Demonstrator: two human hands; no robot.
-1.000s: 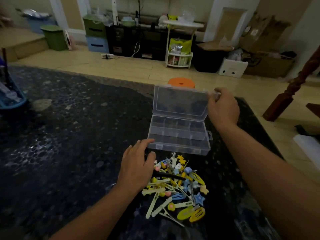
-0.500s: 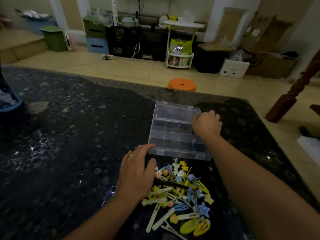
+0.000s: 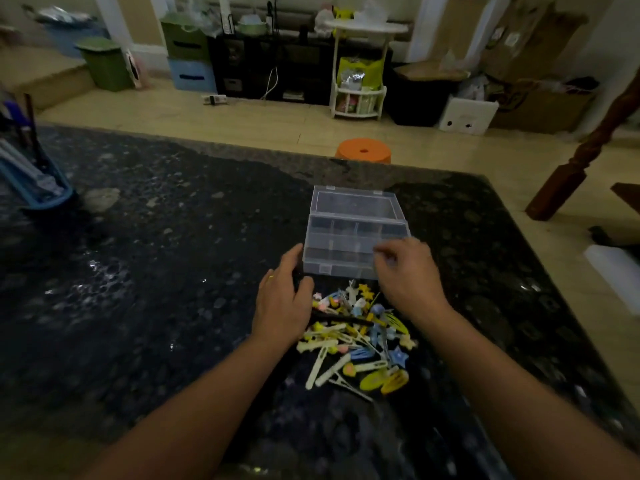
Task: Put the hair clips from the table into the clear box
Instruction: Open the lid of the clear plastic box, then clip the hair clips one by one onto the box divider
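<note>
1. Left hand [image 3: 284,308] rests with straight fingers against the near left corner of the clear plastic compartment box [image 3: 355,242], lid lying flat behind.
2. Right hand [image 3: 408,275], blurred, hovers loosely curled and empty over the box's near right edge.
3. Pile of pastel plastic hair clips [image 3: 358,336] lies on the dark speckled stone table [image 3: 156,271], just in front of the box.
4. Risk: the clips look tangled, so one lift could drag others and scatter them.

One head-worn view looks forward and down, close over the table [image 3: 173,271].

A dark speckled tabletop [image 3: 145,271] fills the foreground in dim light. Beyond it lies pale tiled floor [image 3: 242,123] with an orange stool [image 3: 363,151], a white shelf stand [image 3: 360,64], a green bin [image 3: 104,64] and cardboard boxes [image 3: 530,39] against the wall.
</note>
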